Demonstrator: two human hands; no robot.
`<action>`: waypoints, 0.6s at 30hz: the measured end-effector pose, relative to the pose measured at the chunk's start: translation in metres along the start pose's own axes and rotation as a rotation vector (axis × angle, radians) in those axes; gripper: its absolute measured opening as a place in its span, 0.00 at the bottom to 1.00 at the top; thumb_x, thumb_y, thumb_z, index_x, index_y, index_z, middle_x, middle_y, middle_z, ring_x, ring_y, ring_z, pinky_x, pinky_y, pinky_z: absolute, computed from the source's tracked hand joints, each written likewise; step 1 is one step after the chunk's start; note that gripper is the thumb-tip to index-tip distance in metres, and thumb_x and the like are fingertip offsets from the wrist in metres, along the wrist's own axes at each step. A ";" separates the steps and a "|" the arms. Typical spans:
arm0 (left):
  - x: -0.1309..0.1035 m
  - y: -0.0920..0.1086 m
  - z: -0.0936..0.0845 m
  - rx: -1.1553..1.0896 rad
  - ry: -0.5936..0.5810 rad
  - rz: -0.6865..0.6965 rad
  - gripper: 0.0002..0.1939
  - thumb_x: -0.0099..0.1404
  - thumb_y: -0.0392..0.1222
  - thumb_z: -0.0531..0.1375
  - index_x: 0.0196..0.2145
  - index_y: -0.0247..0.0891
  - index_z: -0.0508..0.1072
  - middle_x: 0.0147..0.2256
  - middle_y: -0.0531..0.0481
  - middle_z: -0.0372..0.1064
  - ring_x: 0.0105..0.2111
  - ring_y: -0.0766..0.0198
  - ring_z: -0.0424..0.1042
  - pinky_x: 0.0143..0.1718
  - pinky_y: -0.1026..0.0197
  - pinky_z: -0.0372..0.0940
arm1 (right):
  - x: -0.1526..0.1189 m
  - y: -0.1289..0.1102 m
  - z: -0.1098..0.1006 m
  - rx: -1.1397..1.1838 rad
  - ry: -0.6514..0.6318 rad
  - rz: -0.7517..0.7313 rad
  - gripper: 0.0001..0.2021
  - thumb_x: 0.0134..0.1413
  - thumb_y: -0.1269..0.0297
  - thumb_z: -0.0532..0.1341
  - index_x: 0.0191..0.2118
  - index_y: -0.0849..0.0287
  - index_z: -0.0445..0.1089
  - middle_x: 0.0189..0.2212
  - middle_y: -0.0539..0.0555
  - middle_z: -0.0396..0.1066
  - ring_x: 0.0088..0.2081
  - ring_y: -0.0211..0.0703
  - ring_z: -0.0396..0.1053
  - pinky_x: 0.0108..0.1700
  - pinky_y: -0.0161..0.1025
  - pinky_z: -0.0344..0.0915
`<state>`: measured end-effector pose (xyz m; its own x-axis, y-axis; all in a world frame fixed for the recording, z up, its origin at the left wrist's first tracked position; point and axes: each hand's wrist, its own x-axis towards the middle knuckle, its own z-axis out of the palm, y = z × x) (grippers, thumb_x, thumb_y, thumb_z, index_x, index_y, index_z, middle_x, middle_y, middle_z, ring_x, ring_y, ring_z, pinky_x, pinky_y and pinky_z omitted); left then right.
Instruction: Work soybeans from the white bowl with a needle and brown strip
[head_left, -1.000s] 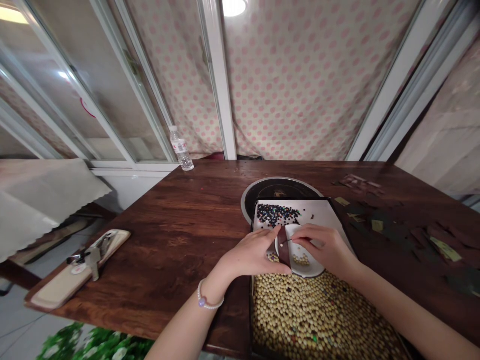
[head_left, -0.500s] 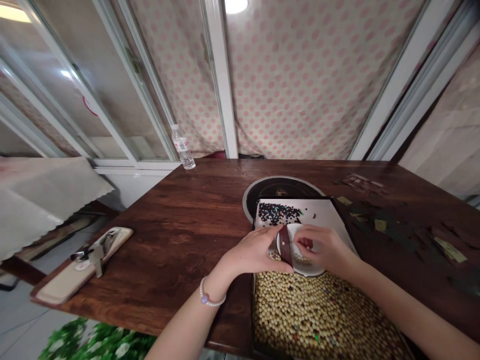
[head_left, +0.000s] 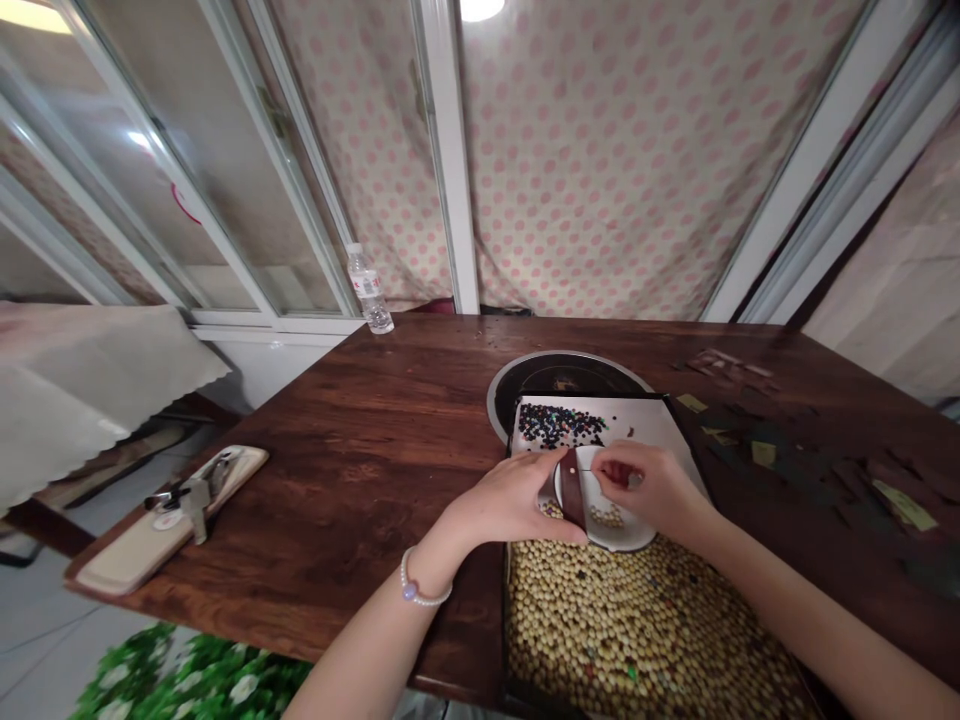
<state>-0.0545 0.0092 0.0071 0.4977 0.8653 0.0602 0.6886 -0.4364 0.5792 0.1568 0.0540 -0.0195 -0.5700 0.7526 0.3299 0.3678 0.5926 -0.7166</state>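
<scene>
My left hand (head_left: 502, 500), with a beaded bracelet at the wrist, holds a dark brown strip (head_left: 572, 500) between thumb and fingers. A small white bead shows on the strip near its top. The strip is held over a white dish (head_left: 634, 535) with a few pale beads (head_left: 606, 516) in it. My right hand (head_left: 645, 485) is closed in a pinch just right of the strip. Between its fingertips and the strip runs a thin dark needle-like piece (head_left: 586, 470); whether it is a needle or thread I cannot tell.
Under the dish, a dark-edged tray holds many golden beads (head_left: 600, 620) and a pile of black beads (head_left: 559, 425). Behind it is a round black plate (head_left: 551, 375). Brown scraps (head_left: 757, 455) lie right; a bottle (head_left: 370, 290) and wooden board (head_left: 135, 555) stand left.
My right fingers have risen slightly and straightened beside the strip. The strip's bead sits a little higher in view. My left hand keeps its hold.
</scene>
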 end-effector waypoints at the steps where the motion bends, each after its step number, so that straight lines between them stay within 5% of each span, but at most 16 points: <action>1: 0.000 0.000 0.000 0.003 0.001 0.000 0.50 0.47 0.61 0.66 0.62 0.33 0.55 0.59 0.33 0.58 0.57 0.42 0.61 0.56 0.46 0.58 | 0.000 0.001 0.000 0.007 -0.023 -0.001 0.05 0.45 0.75 0.57 0.26 0.60 0.69 0.23 0.50 0.67 0.25 0.37 0.63 0.28 0.33 0.62; 4: 0.000 0.000 0.000 0.011 0.005 -0.008 0.51 0.47 0.61 0.66 0.61 0.32 0.56 0.58 0.32 0.58 0.57 0.42 0.61 0.56 0.46 0.58 | 0.001 0.003 -0.001 0.048 -0.108 0.003 0.05 0.45 0.73 0.57 0.26 0.59 0.70 0.23 0.50 0.68 0.25 0.37 0.64 0.28 0.33 0.62; 7: 0.000 0.001 -0.001 0.001 0.001 -0.004 0.50 0.47 0.62 0.65 0.61 0.33 0.56 0.58 0.33 0.59 0.56 0.41 0.61 0.55 0.45 0.59 | 0.001 0.003 -0.003 0.015 -0.035 0.030 0.05 0.45 0.73 0.57 0.26 0.60 0.70 0.23 0.50 0.69 0.25 0.37 0.63 0.28 0.34 0.62; 10: 0.000 0.001 -0.001 -0.014 0.000 -0.007 0.50 0.48 0.62 0.65 0.61 0.32 0.56 0.59 0.32 0.58 0.57 0.40 0.61 0.55 0.44 0.58 | 0.001 0.003 -0.005 0.060 -0.160 0.025 0.05 0.44 0.74 0.58 0.26 0.60 0.70 0.23 0.50 0.69 0.25 0.37 0.64 0.28 0.33 0.62; 14: 0.000 0.002 -0.002 -0.038 0.002 -0.009 0.50 0.47 0.62 0.65 0.61 0.31 0.56 0.59 0.32 0.57 0.57 0.40 0.60 0.56 0.45 0.57 | 0.001 0.003 -0.006 0.042 -0.095 0.060 0.05 0.44 0.74 0.58 0.26 0.60 0.70 0.23 0.50 0.68 0.25 0.36 0.63 0.28 0.33 0.61; 18: 0.000 0.002 -0.002 -0.032 -0.002 -0.015 0.50 0.47 0.61 0.65 0.61 0.32 0.57 0.58 0.33 0.59 0.57 0.39 0.60 0.56 0.44 0.58 | 0.001 0.002 -0.005 0.077 -0.212 0.057 0.05 0.43 0.74 0.58 0.26 0.60 0.71 0.21 0.49 0.68 0.24 0.36 0.63 0.27 0.32 0.61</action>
<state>-0.0539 0.0091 0.0105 0.4884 0.8712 0.0495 0.6786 -0.4148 0.6061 0.1604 0.0572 -0.0171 -0.6948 0.7020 0.1567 0.3515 0.5215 -0.7775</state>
